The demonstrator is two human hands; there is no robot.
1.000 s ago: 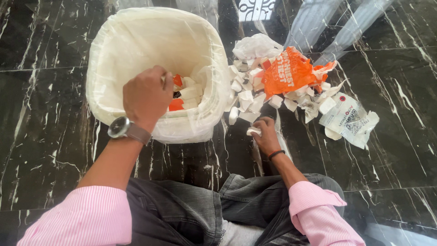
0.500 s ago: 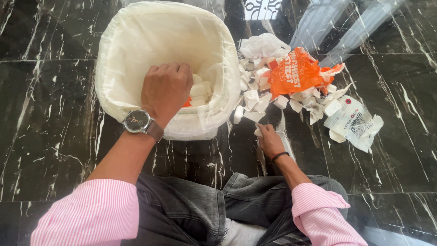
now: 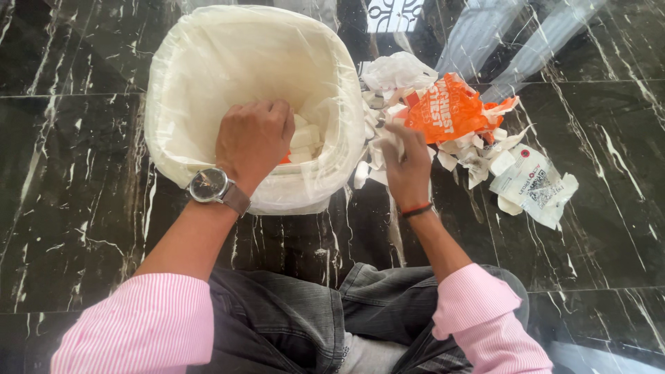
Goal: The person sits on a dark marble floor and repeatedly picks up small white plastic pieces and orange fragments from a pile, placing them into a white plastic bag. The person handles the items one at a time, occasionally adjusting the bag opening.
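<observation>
The left hand [image 3: 253, 138] hangs fisted over the lined bin [image 3: 208, 62]; beside the bin, the right hand [image 3: 407, 170] closes on paper scraps [image 3: 384, 149].

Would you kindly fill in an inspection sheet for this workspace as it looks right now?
Surface: black marble floor, glossy, white veins.
Job's things: bin lined with a pale bag, holding white and orange scraps; pile of white paper scraps beside it.
Clutter: orange wrapper, white plastic bag, printed white pouch.
Hands: left hand closed over the bin's opening, wristwatch on; right hand on the scrap pile, fingers among the pieces.
Cables: nothing seen.
Surroundings: window reflections on the floor.
</observation>
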